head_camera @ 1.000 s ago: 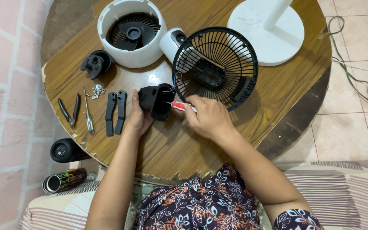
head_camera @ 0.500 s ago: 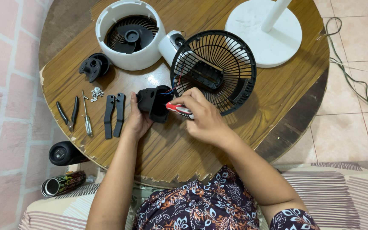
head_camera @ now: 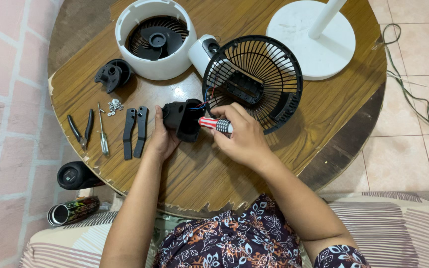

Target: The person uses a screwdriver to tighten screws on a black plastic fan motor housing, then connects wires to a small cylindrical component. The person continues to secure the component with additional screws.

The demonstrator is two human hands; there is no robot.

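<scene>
Screwdriver work on black fan motor housing [head_camera: 183, 119], held at table centre w/ both hands.

L hand [head_camera: 161, 141] is wrapped round the housing's left side, steadying it on the round wooden table [head_camera: 194, 173]; R hand [head_camera: 242, 141] is closed round a striped red/white screwdriver [head_camera: 215, 124], tip pushed into the housing's open right side. Red + blue wires [head_camera: 205, 101] run up from the housing, just above the tip, to the black ribbed grille [head_camera: 254, 82] right behind the R hand. Risk, as I judge it: tip slips off the screw and nicks the thin wires, or the smooth moulded plastic shell twists out of the L grip. Left of the L hand: two flat black brackets [head_camera: 135, 131], small bright screws [head_camera: 114, 105], pliers [head_camera: 81, 130]. Table veneer is worn, chipped at the edge.
</scene>
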